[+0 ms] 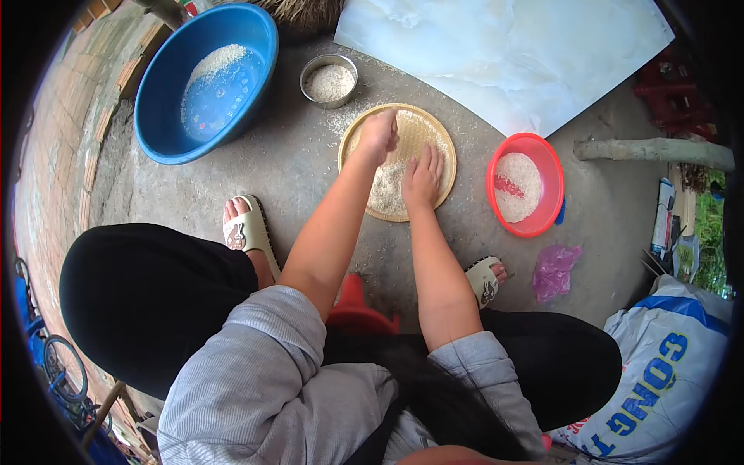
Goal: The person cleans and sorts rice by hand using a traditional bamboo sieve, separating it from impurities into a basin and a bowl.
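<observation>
A round woven bamboo tray [449,155] lies on the concrete floor with white rice grains [390,186] spread over its lower left part. Over the tray's upper side is my left hand [380,133], its fingers curled closed; whatever they may hold is hidden. My right hand [424,178] rests on the tray's right side, fingers stretched out and close to the grains. To the right stands a red plastic basin [561,182] partly filled with rice. Behind the tray, to the left, a metal bowl [304,87] also holds rice.
A large blue basin [147,116] with some rice stands at the back left. A pale marbled sheet [496,54] lies at the back. Crumpled purple plastic [556,271], a wooden pole [651,149] and a printed white sack [651,372] are on the right.
</observation>
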Available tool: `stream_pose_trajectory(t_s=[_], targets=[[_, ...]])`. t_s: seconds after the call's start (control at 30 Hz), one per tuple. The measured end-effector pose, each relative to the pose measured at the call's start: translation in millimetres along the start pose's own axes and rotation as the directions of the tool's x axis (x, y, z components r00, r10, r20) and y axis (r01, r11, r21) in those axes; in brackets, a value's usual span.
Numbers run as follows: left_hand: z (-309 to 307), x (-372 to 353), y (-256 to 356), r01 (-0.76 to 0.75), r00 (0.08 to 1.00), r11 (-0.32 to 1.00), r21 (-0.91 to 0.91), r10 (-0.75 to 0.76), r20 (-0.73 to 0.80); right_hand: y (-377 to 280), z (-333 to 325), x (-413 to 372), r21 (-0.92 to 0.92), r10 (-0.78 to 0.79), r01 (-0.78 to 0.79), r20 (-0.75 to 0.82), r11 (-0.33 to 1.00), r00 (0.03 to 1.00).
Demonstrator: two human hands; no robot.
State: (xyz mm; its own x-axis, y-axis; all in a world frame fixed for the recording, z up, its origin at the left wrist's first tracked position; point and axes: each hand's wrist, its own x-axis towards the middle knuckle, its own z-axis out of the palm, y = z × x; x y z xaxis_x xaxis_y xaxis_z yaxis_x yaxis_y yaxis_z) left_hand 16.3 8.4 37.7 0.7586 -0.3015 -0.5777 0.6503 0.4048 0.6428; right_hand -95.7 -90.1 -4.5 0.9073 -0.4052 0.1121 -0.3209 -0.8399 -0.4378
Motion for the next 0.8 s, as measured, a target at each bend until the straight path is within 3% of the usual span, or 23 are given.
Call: stream_pose_trajectory(t_s=[0.13,0.17,0.23,0.27,0.3,0.33,0.37,0.43,0.47,0.5,0.57,0.63,0.67,0.73,0.77,0.8], targets=[[-3.2,9.3,75.8,-0.347,0.921,0.935,0.070,0.354,-0.164,4.7,15.8,1.2,-0.051,0.014,-0.012,0.033,0.999,0.999],[-8.6,11.2,91.8,-0.396,0.900,0.914,0.089,0.406,-0.160,4.1,17.4,0.0,-0.090,0.003,-0.002,0.013,0.996,1.000],[-29.7,26.2,109.8,-0.421,0.875,0.833,0.358,0.477,-0.081,1.8,19.7,2.9,-0.125,-0.005,0.004,-0.006,0.992,1.000],[-37.9,30.9,107.2,-0.416,0.878,0.834,0.363,0.472,-0.079,1.6,20.1,3.9,-0.113,-0.003,0.001,-0.011,0.994,1.000],[-44.6,33.8,98.7,-0.329,0.592,0.315,0.890,0.803,-0.065,1.9,19.8,3.6,-0.103,0.000,-0.002,-0.016,0.995,1.000],[-49.5,38.9,92.1,0.115,0.292,-0.277,0.954,0.927,0.234,1.6,20.3,3.3,-0.106,0.007,-0.008,-0.013,0.994,1.000],[-54.8,44.2,87.0,0.111,0.298,-0.278,0.954,0.925,0.235,0.8,21.2,3.2,-0.098,0.001,-0.004,-0.031,0.995,1.000],[-50.5,26.8,83.3,-0.084,0.363,0.064,0.994,0.931,-0.030,1.1,19.8,4.3,-0.093,0.004,-0.009,-0.048,0.996,0.999],[-45.3,22.6,75.8,-0.059,0.365,0.138,0.989,0.925,-0.108,0.5,19.1,4.5,-0.074,-0.007,0.002,-0.065,0.997,0.998],[-40.7,19.6,64.8,-0.058,0.374,0.131,0.990,0.922,-0.100,-0.7,19.0,3.8,-0.053,-0.016,0.012,-0.081,0.999,0.997],[-33.1,16.8,34.9,-0.284,0.461,0.094,0.954,0.886,0.050,-1.8,19.5,3.1,-0.046,-0.011,0.007,-0.092,0.999,0.996],[-24.6,13.1,0.1,-0.486,0.592,0.028,0.873,0.746,0.305,0.9,18.5,4.1,-0.048,-0.016,0.011,-0.109,0.999,0.994],[-24.6,9.3,-17.0,-0.492,0.593,0.027,0.870,0.743,0.312,1.9,20.0,3.0,-0.033,-0.018,0.015,-0.115,0.999,0.993],[-26.8,3.5,-41.7,-0.419,0.571,-0.325,0.848,0.631,0.524,0.5,19.3,2.9,-0.018,-0.018,0.015,-0.128,1.000,0.992],[-30.0,3.4,-47.5,-0.423,0.568,-0.328,0.844,0.630,0.530,-0.3,18.9,3.9,-0.018,-0.015,0.012,-0.134,1.000,0.991],[-32.8,1.7,-50.6,-0.346,0.630,-0.338,0.875,0.607,0.484,-0.2,19.1,3.8,-0.012,-0.012,0.011,-0.130,1.000,0.991]])
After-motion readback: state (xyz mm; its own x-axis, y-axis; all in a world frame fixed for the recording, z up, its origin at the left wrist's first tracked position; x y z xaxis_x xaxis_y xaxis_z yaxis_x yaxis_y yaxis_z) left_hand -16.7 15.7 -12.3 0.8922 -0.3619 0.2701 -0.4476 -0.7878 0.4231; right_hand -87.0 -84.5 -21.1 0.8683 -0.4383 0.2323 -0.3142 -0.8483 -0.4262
